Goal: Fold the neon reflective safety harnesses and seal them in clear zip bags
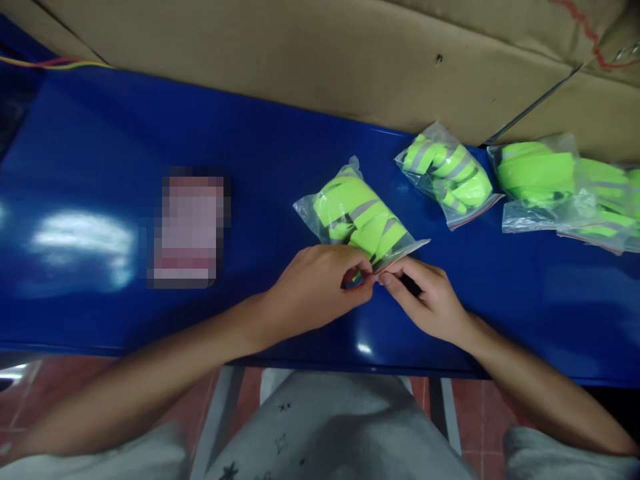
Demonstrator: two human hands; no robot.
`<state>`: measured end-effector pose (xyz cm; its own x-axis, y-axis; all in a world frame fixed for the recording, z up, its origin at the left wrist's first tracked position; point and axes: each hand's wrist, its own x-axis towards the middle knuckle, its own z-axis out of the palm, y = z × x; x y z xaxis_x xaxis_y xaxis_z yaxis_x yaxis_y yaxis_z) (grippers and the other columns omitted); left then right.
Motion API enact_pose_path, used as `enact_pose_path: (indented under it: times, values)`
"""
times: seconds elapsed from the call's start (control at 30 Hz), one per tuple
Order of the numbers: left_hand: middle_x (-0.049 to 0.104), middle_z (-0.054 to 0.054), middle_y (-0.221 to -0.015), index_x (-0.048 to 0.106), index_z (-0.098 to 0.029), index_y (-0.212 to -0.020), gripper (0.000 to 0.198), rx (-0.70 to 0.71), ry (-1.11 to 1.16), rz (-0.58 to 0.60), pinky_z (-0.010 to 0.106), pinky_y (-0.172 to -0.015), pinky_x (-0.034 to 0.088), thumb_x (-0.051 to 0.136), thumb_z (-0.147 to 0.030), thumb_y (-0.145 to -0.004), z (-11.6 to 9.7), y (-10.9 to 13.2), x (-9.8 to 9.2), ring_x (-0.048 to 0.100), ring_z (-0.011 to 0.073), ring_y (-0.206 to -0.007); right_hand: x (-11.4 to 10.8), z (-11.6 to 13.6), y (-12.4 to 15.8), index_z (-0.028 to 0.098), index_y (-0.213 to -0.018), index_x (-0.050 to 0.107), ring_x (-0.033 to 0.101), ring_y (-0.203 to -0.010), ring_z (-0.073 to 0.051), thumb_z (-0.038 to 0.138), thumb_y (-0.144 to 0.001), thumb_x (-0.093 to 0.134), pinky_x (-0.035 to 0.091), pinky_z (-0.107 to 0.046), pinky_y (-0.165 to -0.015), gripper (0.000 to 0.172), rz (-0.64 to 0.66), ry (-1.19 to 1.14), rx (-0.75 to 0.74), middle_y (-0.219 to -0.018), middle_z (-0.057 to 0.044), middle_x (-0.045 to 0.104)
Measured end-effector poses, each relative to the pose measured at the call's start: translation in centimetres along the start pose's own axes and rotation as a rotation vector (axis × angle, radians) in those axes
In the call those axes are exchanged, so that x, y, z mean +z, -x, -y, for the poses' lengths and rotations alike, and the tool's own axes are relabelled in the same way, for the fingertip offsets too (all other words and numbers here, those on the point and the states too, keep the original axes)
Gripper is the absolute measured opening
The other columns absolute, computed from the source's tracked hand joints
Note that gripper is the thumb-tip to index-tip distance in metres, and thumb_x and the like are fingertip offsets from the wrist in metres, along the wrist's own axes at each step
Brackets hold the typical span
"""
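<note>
A clear, crinkled plastic bag [356,215] packed with folded neon yellow-green bands [365,205] striped grey lies on the glossy blue table [265,187]; left hand [323,283] and right hand [433,297] pinch its edge, fingertips almost meeting; similarly filled bags [537,177] line the right; a pinkish rectangular item [190,223] is too blurred to read.

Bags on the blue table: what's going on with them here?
A person's left hand and right hand pinch the near edge of a clear bag with bright yellow-green bands inside. More filled bags lie to the right on the blue table. A blurred-out object lies to the left.
</note>
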<state>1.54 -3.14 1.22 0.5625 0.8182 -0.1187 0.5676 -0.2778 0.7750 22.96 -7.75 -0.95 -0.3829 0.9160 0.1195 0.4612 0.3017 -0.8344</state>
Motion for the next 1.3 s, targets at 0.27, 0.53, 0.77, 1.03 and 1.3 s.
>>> enact_pose_path:
  times: [0.27, 0.53, 0.77, 1.03, 1.3]
  values:
    - [0.058, -0.006, -0.064, 0.068, -0.016, -0.079, 0.004, 0.108, 0.077, -0.095, 0.022, -0.057, 0.034, 0.067, -0.017, -0.082, 0.4, 0.0, 0.6, 0.049, 0.0060, -0.056, -0.2, 0.1, -0.1, 0.021, -0.092, 0.068, 0.052, -0.059, -0.008, 0.029, -0.097, 0.066, 0.039, -0.021, -0.055, 0.010, 0.016, -0.204, 0.235, -0.074, 0.004, 0.064]
    - [0.052, -0.008, -0.060, 0.062, -0.018, -0.075, 0.010, 0.236, 0.144, -0.440, 0.021, -0.051, 0.033, 0.067, -0.012, -0.082, 0.1, 0.2, -1.2, 0.039, 0.0051, -0.050, 0.0, 0.8, 0.1, 0.018, -0.072, 0.053, 0.041, -0.051, -0.006, 0.026, -0.096, 0.061, 0.030, -0.021, -0.048, 0.027, -0.001, -0.199, 0.345, -0.059, 0.006, 0.047]
    - [0.067, 0.004, -0.095, 0.070, -0.022, -0.098, 0.008, 0.398, -0.018, -0.489, 0.031, -0.084, 0.053, 0.068, -0.022, -0.090, 1.3, -0.6, -1.4, 0.065, 0.0167, -0.090, -1.1, 0.0, -0.1, 0.019, -0.074, 0.053, 0.048, -0.049, -0.006, 0.033, -0.096, 0.061, 0.037, -0.019, -0.047, 0.027, -0.038, -0.285, 0.463, -0.062, 0.004, 0.055]
    - [0.069, 0.008, -0.126, 0.067, -0.022, -0.128, 0.037, -0.033, 0.111, -0.508, 0.035, -0.096, 0.052, 0.064, -0.040, -0.096, 5.2, -3.5, -2.5, 0.065, 0.0229, -0.111, -2.0, -0.2, -0.2, 0.016, -0.072, 0.065, 0.050, -0.037, -0.008, 0.062, -0.087, 0.069, 0.035, -0.018, -0.034, 0.048, -0.006, -0.292, 0.660, -0.054, 0.002, 0.058]
    - [0.074, 0.002, -0.087, 0.075, -0.021, -0.085, 0.018, -0.049, 0.514, -0.521, 0.028, -0.077, 0.050, 0.083, -0.036, -0.081, 4.7, -3.4, -2.8, 0.066, 0.0158, -0.081, -2.5, -1.0, -0.6, 0.015, -0.073, 0.072, 0.051, -0.036, -0.007, 0.055, -0.083, 0.077, 0.037, -0.019, -0.035, 0.041, -0.141, -0.332, 0.563, -0.059, 0.000, 0.064]
